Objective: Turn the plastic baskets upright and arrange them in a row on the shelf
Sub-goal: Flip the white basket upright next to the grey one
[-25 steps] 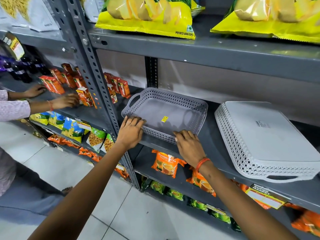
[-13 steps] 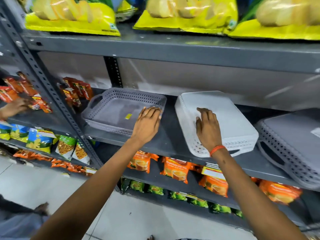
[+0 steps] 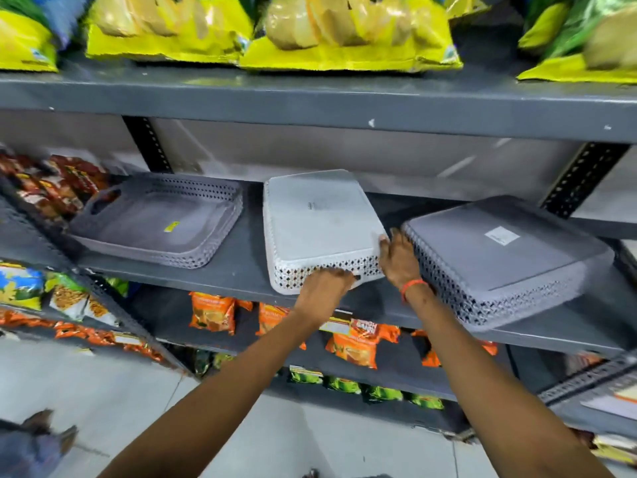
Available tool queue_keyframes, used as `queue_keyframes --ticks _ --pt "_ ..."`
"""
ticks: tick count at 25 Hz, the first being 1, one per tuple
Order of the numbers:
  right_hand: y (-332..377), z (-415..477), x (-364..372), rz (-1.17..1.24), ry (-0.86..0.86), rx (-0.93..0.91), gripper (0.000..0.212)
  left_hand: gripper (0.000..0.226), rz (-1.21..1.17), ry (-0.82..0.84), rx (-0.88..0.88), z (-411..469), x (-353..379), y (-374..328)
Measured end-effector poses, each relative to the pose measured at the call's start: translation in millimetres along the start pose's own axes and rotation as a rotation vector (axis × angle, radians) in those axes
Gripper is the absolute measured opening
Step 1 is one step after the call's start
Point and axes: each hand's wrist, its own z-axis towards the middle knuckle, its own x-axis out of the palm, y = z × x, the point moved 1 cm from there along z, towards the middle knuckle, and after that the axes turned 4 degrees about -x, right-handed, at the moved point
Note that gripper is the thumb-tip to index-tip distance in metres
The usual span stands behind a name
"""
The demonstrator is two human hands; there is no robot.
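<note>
While my left hand (image 3: 325,288) grips the near rim of the upturned white basket (image 3: 319,225) mid-shelf (image 3: 241,270), my right hand (image 3: 396,257) clasps its corner (grey baskets flank it).

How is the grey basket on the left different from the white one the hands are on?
The grey basket sits upright, open side up; the white basket lies upside down, flat base on top. The grey basket stands untouched, while the left hand grips the white basket's front edge and the right hand its right side. Both are shallow, with perforated walls, on the same shelf.
</note>
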Motion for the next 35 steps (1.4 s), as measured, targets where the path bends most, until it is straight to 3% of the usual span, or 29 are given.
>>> queue_keyframes --ticks 3,6,10,13,17,21,23,25,28,31,33,35 --pt "-6.9 -1.3 -0.5 0.031 0.020 0.000 0.049 0.023 0.123 0.172 -0.163 -2.0 5.2 -11.8" --pt "-12.4 1.4 -0.9 0.097 0.001 0.002 0.047 0.020 -0.024 0.126 -0.255 3.7 12.0 -8.5" --pt "-12.3 -0.4 -5.0 0.331 -0.199 0.090 0.043 0.030 -0.237 -0.088 -0.222 8.5 0.9 -4.7" --pt "-12.4 -2.6 -0.8 0.461 -0.316 0.182 0.044 0.022 -0.597 -0.338 -0.370 5.0 -23.4 -2.7" --pt "11.4 -5.3 9.6 0.397 -0.242 0.066 0.036 0.030 -0.896 -0.581 -0.331 -10.1 -53.0 -9.5" --pt "33.8 -2.0 15.8 0.210 -0.108 -0.194 0.033 0.020 -1.318 -0.808 -0.505 -9.5 -72.6 8.1" --pt "39.6 1.4 20.8 0.052 0.022 -0.313 0.037 0.016 -1.564 -0.822 -0.590 -6.3 -78.9 28.9" --pt "41.4 1.7 27.0 -0.110 0.146 -0.382 0.037 0.031 -1.658 -0.782 -0.688 0.0 -74.1 56.7" --pt "39.4 -4.1 32.6 -0.180 0.188 -0.410 0.031 0.036 -1.371 -0.578 -0.863 15.3 -45.7 104.4" --pt "32.8 -4.8 38.7 -0.232 0.211 -0.473 0.033 0.022 -1.021 -0.279 -0.909 30.0 -27.2 127.2" --pt "35.1 1.0 41.1 -0.252 0.229 -0.506 0.036 0.042 -0.839 -0.084 -0.848 33.9 -31.6 114.5" --pt "44.3 5.8 41.6 -0.268 0.258 -0.517 0.039 0.068 -0.492 0.116 -0.721 36.1 -33.5 94.6"
